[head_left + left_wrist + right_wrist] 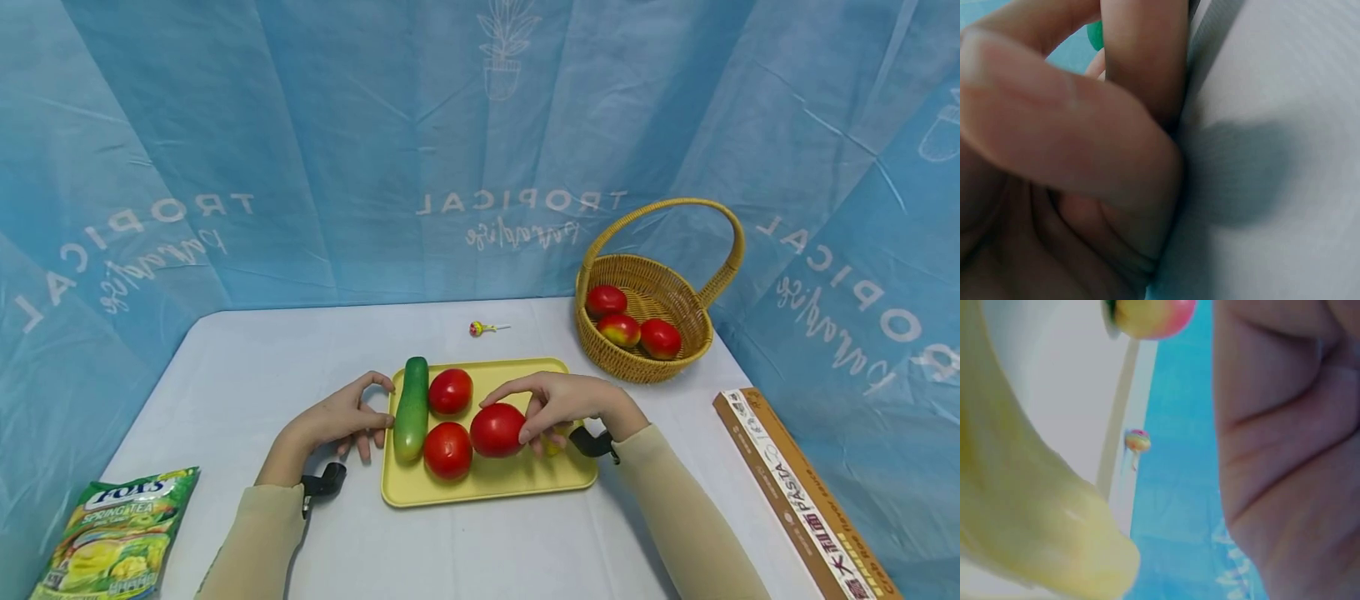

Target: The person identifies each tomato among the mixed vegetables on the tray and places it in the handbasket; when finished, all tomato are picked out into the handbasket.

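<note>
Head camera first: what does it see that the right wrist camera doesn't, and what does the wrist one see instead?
Only the head view shows the basket, the FOX'S bag, the pasta box and the left hand.

Only the right wrist view shows the creased palm of the right hand and a long stretch of the yellow fruit up close.

Both show the lollipop, the blue curtain and some yellow fruit.

The right hand (570, 402) covers the held tomato's (495, 430) 3 o'clock side and, in head view, most of the yellow fruit (1066, 531), which is blurred and cut off at 9 o'clock in right-wrist view. Head view: candy bag (118, 537), 8 o'clock, and pasta box (808, 500), 4 o'clock, cut by bottom edge. Left-wrist view: left hand (1072, 144) blurred; green item (1095, 35), 11 o'clock, largely concealed.
</note>
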A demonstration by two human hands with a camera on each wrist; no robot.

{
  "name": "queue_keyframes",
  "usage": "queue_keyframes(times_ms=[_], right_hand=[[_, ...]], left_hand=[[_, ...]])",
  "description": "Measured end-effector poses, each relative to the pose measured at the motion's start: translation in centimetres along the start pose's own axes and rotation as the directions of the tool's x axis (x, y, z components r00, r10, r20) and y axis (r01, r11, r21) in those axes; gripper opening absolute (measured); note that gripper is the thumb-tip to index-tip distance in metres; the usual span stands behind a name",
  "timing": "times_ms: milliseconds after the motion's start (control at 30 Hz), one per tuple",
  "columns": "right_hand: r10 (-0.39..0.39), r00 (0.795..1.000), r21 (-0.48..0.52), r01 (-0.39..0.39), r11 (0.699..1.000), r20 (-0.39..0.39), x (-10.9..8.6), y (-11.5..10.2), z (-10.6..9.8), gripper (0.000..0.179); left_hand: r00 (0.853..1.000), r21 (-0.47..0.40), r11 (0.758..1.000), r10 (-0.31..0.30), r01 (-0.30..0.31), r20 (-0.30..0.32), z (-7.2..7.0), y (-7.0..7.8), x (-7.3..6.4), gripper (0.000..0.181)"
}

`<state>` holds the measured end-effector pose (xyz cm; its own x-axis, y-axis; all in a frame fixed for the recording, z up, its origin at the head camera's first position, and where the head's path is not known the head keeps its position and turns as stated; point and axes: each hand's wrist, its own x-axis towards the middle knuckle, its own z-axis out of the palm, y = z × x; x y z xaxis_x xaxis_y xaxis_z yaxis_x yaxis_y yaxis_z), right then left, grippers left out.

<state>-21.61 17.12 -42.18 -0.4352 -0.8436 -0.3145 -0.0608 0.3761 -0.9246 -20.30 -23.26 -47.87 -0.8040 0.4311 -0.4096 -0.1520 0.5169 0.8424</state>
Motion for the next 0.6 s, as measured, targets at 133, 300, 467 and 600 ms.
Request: queue_keyframes(times_ms=[133,300,467,600], right_hand=[[-0.038,0.997,-0.013,0.037,0.999,-0.064,-0.8,-0.3,-0.7,0.058],[-0.002,0.985,0.027,0.007,1.0,-0.17,-2.0,-0.7,-1.7,0.061],[-0.023,0.964,0.027,0.031,0.999,-0.266,-3.1,-0.8,-2.7,0.063],[-0.028,0.945,0.021,0.037,0.999,-0.326,-4.0,-0.6,-3.4,0.064]], left_hand=[[1.0,-0.001,1.0,0.003,-0.003,0.0,0.0,-0.1,0.0,0.058],[1.0,0.001,1.0,0.002,-0.002,0.0,0.0,-0.1,0.0,0.058],[1.0,0.007,1.0,0.003,-0.003,-0.006,0.0,0.0,0.0,0.058],[1.0,0.008,1.0,0.003,-0.003,-0.006,0.0,0.1,0.0,0.058]])
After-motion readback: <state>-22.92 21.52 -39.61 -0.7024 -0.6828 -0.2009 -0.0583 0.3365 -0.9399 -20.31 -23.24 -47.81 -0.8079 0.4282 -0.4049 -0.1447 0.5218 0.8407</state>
